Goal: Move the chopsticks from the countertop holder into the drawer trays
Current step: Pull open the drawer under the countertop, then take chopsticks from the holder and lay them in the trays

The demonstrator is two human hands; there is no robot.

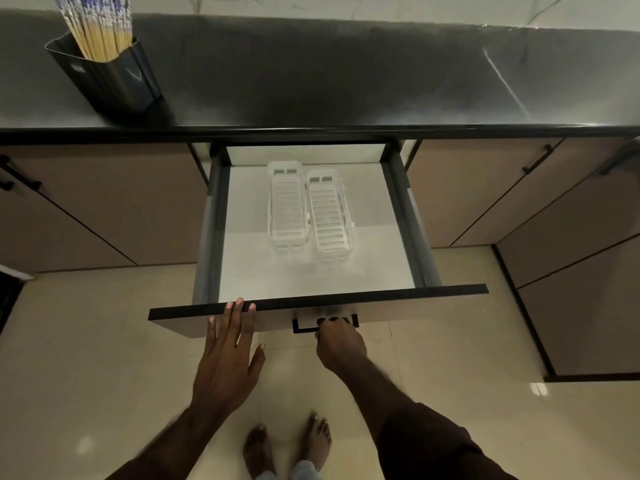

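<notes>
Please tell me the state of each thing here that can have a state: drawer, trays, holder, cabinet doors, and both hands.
Drawer: pulled open.
Left tray: empty, flat in the drawer.
Right tray: empty, beside the left one.
Holder: upright on the countertop, full.
Chopsticks: standing in the holder, none moved.
Cabinet doors: closed.
Left hand: open, fingertips on the drawer front.
Right hand: grips the drawer handle.
</notes>
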